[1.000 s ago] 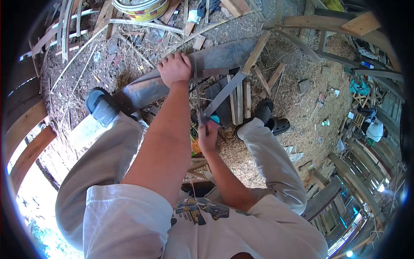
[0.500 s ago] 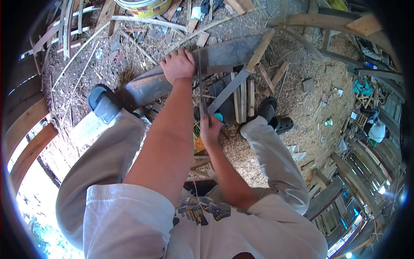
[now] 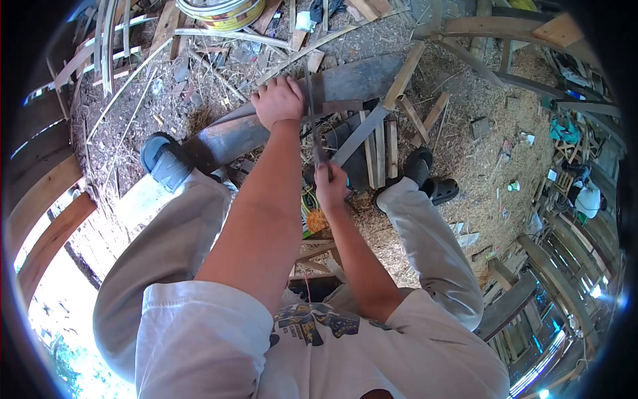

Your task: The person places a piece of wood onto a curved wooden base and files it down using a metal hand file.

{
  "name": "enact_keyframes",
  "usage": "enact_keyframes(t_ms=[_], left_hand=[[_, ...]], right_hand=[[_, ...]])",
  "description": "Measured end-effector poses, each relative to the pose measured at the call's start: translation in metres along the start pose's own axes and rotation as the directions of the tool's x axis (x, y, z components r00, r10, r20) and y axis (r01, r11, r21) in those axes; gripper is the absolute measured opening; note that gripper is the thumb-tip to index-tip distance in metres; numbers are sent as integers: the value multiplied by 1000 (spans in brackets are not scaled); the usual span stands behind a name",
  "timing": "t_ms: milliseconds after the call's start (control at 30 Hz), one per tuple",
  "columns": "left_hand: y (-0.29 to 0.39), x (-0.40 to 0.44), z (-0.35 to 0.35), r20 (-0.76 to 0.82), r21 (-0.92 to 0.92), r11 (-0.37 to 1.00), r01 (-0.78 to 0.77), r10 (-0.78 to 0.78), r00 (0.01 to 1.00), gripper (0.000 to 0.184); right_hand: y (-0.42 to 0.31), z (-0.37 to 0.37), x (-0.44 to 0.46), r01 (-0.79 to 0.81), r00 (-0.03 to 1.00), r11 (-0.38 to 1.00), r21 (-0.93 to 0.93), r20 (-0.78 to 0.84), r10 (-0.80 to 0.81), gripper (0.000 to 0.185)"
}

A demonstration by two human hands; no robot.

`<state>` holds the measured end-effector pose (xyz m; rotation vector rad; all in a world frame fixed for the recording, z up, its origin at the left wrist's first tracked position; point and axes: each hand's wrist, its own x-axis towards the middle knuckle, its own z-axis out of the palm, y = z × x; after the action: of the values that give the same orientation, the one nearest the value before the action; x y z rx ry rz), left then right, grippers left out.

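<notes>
My left hand (image 3: 278,102) presses down on a long dark wooden board (image 3: 362,78), its fingers curled over the far edge. In my right hand (image 3: 331,184) is the handle end of a handsaw (image 3: 316,136), the fingers closed round it. The saw's blade shows nearly edge-on, crossing the board just right of my left hand. A flat grey strip (image 3: 361,138), like another blade, slants beside the saw and meets a light wooden piece (image 3: 404,72). My left sandal (image 3: 165,159) is by the board's left end.
Several short wood strips (image 3: 379,149) lie right of the saw, near my right sandal (image 3: 417,166). A yellow and white bucket (image 3: 222,13) stands at the far side. Sawdust and wood scraps cover the ground. Curved wooden frames (image 3: 505,30) rise at the upper right.
My right hand has moved forward, toward the board, pushing the saw with it. My left hand stays in place on the board. The whole view has shifted slightly.
</notes>
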<state>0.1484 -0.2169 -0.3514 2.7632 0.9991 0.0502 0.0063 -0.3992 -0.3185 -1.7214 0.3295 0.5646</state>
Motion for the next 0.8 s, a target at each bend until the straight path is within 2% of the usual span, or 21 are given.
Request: enact_keyframes(t_ms=[67,167,200,267,333,367,400,467,500,600,633,800], left_hand=[[1,1,-1,-23,-13,1000,2,-2,1000,36],[0,0,4,-97,2,1000,-24,24,995,36],[-1,-1,3,-86,5,1000,-27,27,996,36],[-1,0,-4,-29,28,999,-42,43,999,36],[-1,-2,-4,-6,28,999,-43,43,999,36],[0,-2,-5,-29,11,999,-37,37,999,36],[1,0,-4,-55,-5,1000,-30,30,998,36],[2,2,-2,-56,-2,1000,-27,27,998,36],[1,1,-1,-43,5,1000,-24,24,999,36],[0,0,-3,-26,27,999,-26,27,999,36],[-2,-3,-3,-22,26,999,-21,22,1000,36],[1,1,-2,-46,14,999,-31,32,998,35]], right_hand=[[23,-10,-36,158,986,981,-110,-41,-163,23],[29,-6,-41,150,986,988,-40,-62,-152,25],[27,-3,-37,164,982,986,-34,-87,-166,30],[11,-1,-11,112,992,990,-81,-50,-116,29],[-10,5,1,-20,1000,994,109,-7,21,28],[-2,1,-14,-5,999,1000,14,-41,6,30],[11,-2,-31,6,999,1000,16,-43,-6,30],[37,-6,-55,144,984,988,-47,-98,-148,32],[37,-11,-53,119,991,991,-55,-48,-121,27],[33,3,-5,85,993,992,-94,-70,-92,29],[22,10,10,-10,999,994,106,-47,15,31],[23,-6,-43,49,998,998,-38,-36,-51,28]])
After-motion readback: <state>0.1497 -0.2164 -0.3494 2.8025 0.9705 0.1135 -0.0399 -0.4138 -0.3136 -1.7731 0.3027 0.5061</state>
